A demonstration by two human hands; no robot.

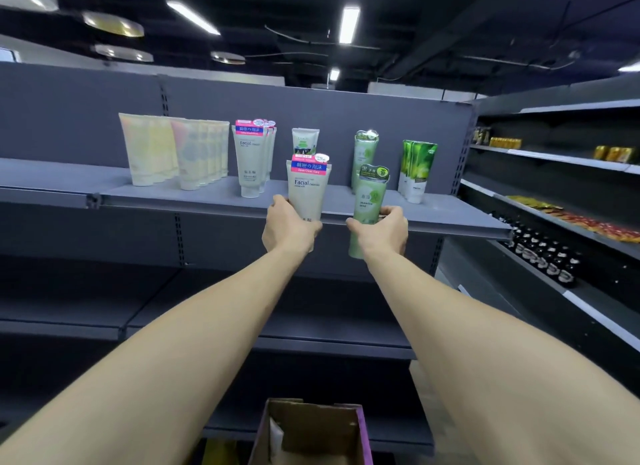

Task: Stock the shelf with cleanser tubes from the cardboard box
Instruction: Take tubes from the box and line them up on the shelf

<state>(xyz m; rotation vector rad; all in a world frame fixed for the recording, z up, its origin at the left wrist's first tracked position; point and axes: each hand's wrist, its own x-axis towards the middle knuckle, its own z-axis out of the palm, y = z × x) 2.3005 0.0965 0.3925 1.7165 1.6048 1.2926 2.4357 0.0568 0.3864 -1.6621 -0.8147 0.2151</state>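
Note:
My left hand (289, 227) grips a white "Facial" cleanser tube (308, 189) with a pink and blue top, held upright at the front edge of the grey shelf (207, 201). My right hand (382, 231) grips a pale green tube (369, 201), also upright, just in front of the shelf edge. On the shelf stand matching white Facial tubes (252, 160), a green tube (363, 153), a small white-green tube (304, 141), pastel tubes (173, 151) and bright green tubes (417, 168). The open cardboard box (311, 433) sits low between my arms.
Lower grey shelves (138, 312) run below the stocked one. To the right, another shelving unit (554, 194) holds dark bottles (547, 257), yellow and red packets (571, 215) and gold cans (613, 153).

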